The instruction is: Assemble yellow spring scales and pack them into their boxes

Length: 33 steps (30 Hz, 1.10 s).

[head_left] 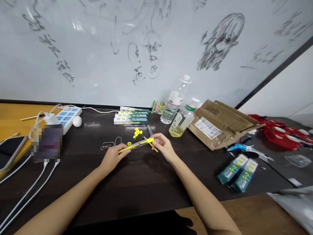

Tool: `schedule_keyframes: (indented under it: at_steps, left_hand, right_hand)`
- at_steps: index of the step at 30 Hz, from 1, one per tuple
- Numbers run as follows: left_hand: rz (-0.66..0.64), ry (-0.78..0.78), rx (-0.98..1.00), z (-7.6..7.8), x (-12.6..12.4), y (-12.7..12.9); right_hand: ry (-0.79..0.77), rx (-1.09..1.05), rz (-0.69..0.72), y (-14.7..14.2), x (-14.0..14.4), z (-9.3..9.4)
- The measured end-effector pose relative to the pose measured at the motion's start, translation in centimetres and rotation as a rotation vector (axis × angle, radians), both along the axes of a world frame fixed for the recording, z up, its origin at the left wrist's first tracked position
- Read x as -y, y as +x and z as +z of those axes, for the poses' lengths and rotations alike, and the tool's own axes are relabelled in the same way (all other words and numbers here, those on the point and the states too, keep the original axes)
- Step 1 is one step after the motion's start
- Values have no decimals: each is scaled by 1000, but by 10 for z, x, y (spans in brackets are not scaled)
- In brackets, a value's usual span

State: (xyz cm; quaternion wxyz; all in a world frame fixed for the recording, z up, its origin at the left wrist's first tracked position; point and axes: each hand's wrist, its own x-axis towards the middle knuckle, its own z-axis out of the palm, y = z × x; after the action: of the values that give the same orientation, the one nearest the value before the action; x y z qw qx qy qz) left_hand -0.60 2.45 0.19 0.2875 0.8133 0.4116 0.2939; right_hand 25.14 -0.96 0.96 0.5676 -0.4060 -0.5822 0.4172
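Both hands, the left hand [112, 157] and the right hand [163, 146], pinch a long yellow and clear plastic pen [136, 145] by its ends. Behind the pen lie small yellow plastic parts [137, 132] and flat green-yellow packages [131, 117]; their print is too small to read. Right of the pen stands a clear plastic water bottle [175, 101] beside a brown cardboard box with white label [220, 124].

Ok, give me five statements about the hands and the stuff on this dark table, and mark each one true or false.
1. Both hands hold one yellow and clear pen-like tool between them. True: the left hand has one end, the right hand the other.
2. A water bottle lies flat on the table. False: it stands upright near the whiteboard.
3. Small loose yellow parts lie just beyond the tool. True.
4. The cardboard box sits left of the left hand. False: it is to the right, beyond the right hand.
5. The power strip is on the right side of the table. False: it is at the far left, with white cables running from that side.
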Motion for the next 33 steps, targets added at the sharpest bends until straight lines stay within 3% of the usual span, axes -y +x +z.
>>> schedule_keyframes:
  at_steps: [11,21,33]
  left_hand:
    - [-32,20,-3,-4,-1,-1]
    - [7,116,10,-10,0,0]
    - [-19,61,57,-10,-2,2]
  right_hand:
    - [-28,93,14,0,-1,-5]
    - [-79,37,-4,-3,-3,-8]
    - [-73,6,35,-8,-4,-11]
